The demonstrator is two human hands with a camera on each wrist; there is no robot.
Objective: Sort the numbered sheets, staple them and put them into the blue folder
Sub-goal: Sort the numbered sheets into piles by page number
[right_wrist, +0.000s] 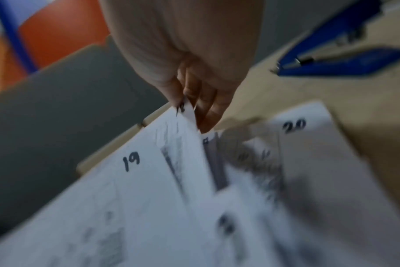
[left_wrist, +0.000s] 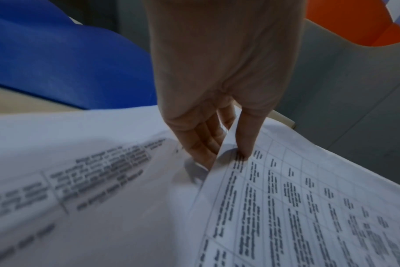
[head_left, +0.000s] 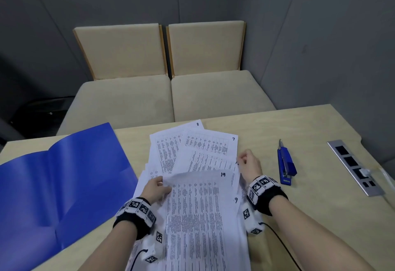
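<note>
At centre of the pale wooden table (head_left: pixel 320 217), my left hand (head_left: pixel 154 190) pinches the top-left corner of the white printed sheet numbered 19 (head_left: pixel 198 206); my right hand (head_left: pixel 250 165) pinches another sheet's numbered corner at two o'clock from it. Open blue plastic folder (head_left: pixel 59 185) lies at nine o'clock, nearer my left; blue stapler (head_left: pixel 286 167) at three o'clock, long axis running twelve-to-six, just beside my right. Sorting seems unfinished.
</note>
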